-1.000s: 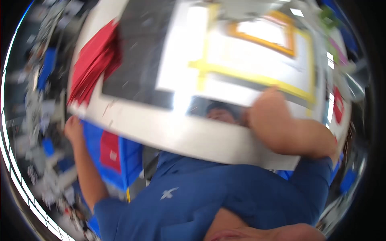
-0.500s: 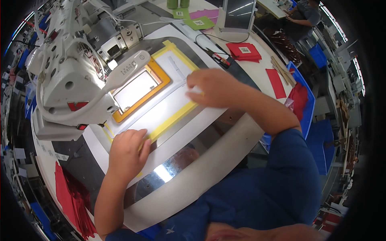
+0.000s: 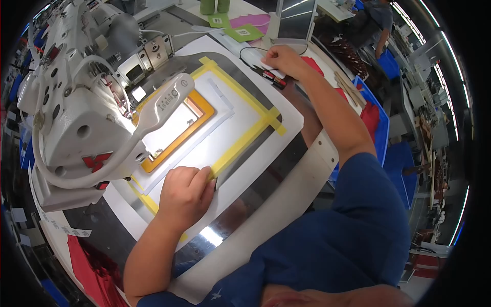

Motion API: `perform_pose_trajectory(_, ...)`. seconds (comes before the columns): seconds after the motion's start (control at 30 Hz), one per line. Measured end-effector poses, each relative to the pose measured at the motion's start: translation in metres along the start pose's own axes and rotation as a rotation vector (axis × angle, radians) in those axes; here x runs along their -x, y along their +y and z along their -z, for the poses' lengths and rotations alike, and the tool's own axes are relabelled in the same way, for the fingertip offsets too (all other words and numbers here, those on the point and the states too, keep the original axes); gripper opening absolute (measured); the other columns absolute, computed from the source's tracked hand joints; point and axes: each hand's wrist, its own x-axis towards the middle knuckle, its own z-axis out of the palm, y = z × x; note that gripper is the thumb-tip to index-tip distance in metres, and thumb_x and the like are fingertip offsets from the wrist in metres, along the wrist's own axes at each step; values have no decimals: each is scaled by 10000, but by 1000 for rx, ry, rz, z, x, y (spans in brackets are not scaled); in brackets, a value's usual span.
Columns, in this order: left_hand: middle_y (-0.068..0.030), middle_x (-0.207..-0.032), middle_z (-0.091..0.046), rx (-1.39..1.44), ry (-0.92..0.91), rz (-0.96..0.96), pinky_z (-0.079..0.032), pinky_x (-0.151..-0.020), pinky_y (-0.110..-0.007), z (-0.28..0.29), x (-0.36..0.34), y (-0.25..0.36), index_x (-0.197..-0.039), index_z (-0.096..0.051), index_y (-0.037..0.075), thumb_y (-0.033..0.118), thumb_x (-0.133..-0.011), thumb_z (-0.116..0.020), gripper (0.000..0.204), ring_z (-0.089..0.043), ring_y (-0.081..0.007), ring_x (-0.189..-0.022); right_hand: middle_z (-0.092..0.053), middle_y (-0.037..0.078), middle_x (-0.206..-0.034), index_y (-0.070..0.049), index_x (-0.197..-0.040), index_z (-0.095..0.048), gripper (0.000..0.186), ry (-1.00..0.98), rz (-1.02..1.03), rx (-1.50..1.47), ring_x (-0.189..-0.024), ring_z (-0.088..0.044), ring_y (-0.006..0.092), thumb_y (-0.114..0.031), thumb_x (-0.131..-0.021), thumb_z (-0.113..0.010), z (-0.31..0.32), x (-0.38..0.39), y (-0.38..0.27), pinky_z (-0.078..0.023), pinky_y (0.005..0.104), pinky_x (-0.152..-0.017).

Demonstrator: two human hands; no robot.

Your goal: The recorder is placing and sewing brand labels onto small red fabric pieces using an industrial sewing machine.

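My left hand is closed, its fingers curled at the near strip of yellow tape around the white sheet. A small dark thing shows by its fingertips; I cannot make out its kind. Out to the far right, my right hand has its fingers bent together beside a red-and-black handled hand tool, partly hidden. Whether it holds anything is hidden. Between my hands and the sewing machine, an orange frame with a rectangular opening sits on the white sheet, under a white lamp.
Red fabric pieces hang at the near left; more red pieces lie past my right hand. Green pieces and a dark panel stand at the back. A blue bin is at the right. A person works beyond.
My right hand has left the right side of the taped sheet and moved farther back to the hand tool. My left hand has shifted right along the near tape. The view has turned slightly.
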Motion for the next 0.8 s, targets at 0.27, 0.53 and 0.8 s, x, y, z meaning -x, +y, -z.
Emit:
perform_pose_trajectory(0.27, -97, -922, -681, 12, -9, -7, -504, -804, -429, 1, -1, 0, -1107, -730, 35, 83, -829, -819, 296, -656, -299, -869, -714, 91, -829, -19, -903, -729, 284, 53, 103, 63, -743, -636, 178, -288, -930, -819, 23, -3, -22, -507, 367, -686)
perform_pose_trajectory(0.53, -234, -1471, -558, -159, 86, 10, -488, -1013, -488, 6, 3, 19, -1337, -728, 132, 218, -737, -917, 635, -590, -412, -1294, -684, 17, -782, -19, -897, -682, 208, -630, 482, -177, -733, -620, 110, -169, -934, -822, -10, 96, -186, -506, 297, -699)
perform_pose_trajectory(0.8, -283, -1590, -505, -354, -129, 169, -353, -1170, -582, 20, 10, 34, -1149, -709, -58, 547, -816, -837, 702, -480, -431, -1473, -707, 41, -786, -34, -910, -699, 214, -905, 483, -376, -734, -659, 129, -183, -906, -852, -39, 111, -198, -524, 294, -714)
